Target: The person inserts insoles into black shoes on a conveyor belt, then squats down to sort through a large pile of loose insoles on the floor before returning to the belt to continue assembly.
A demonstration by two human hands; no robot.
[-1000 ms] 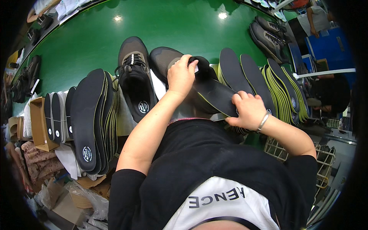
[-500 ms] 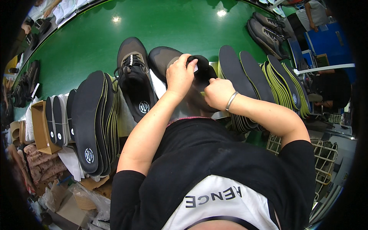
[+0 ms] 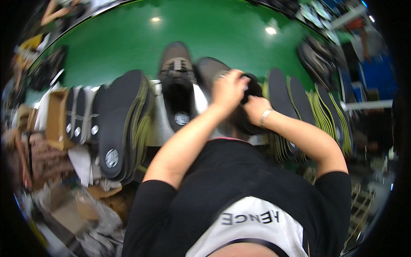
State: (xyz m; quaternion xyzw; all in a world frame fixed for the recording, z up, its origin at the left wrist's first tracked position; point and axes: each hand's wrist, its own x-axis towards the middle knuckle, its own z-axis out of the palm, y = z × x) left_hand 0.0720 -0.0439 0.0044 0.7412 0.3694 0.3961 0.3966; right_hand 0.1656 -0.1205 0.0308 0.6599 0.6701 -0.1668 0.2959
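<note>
A brown-and-black sneaker (image 3: pixel 209 70) lies toe-away in front of me, blurred by motion. My left hand (image 3: pixel 230 89) grips its upper near the tongue, fingers bent. Close beside it, my right hand (image 3: pixel 257 109) is closed at the black collar on the shoe's near right side; its fingertips are partly hidden. What is inside this shoe is covered by my hands. To the left sits a matching sneaker (image 3: pixel 175 62), toe pointing away, with a dark insole (image 3: pixel 181 116) bearing a round white print visible inside it. Neither hand touches that one.
Stacks of black insoles with yellow-green edges flank the shoes, one left (image 3: pixel 117 124) and others right (image 3: pixel 278 92). A cardboard box (image 3: pixel 57 120) stands farther left. More dark shoes (image 3: pixel 317 60) sit at the far right of the green table (image 3: pixel 214 30). Other people are at the edges.
The whole view has shifted, so the table's contents appear farther right. My hands have come closer together on the shoe, and the white label by my left fingers no longer shows.
</note>
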